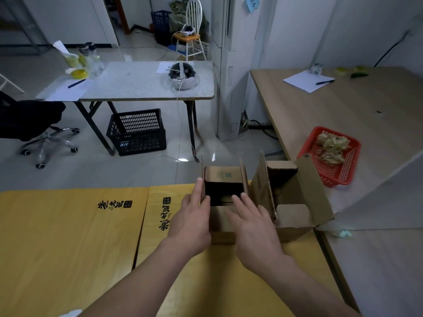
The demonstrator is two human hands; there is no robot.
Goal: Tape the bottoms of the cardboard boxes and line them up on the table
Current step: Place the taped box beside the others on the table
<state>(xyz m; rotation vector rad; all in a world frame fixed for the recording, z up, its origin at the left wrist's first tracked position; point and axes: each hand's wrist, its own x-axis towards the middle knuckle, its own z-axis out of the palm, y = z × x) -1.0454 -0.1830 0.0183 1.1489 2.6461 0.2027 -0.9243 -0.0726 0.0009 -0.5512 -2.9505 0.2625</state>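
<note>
**Box sits dead ahead, bracketed by both hands**

Both hands are open with straight fingers, gripping nothing. The left hand [192, 221] lies flat against the left wall of the small cardboard box [223, 177], and the right hand [251, 221] rests over its near flap. The box stands mouth-up on the yellow printed sheets [68, 236], between the two hands and equally near each. A second box [304, 186], flaps open, stands just beside it on the right. Any sideways shift should likely go that way.
</note>
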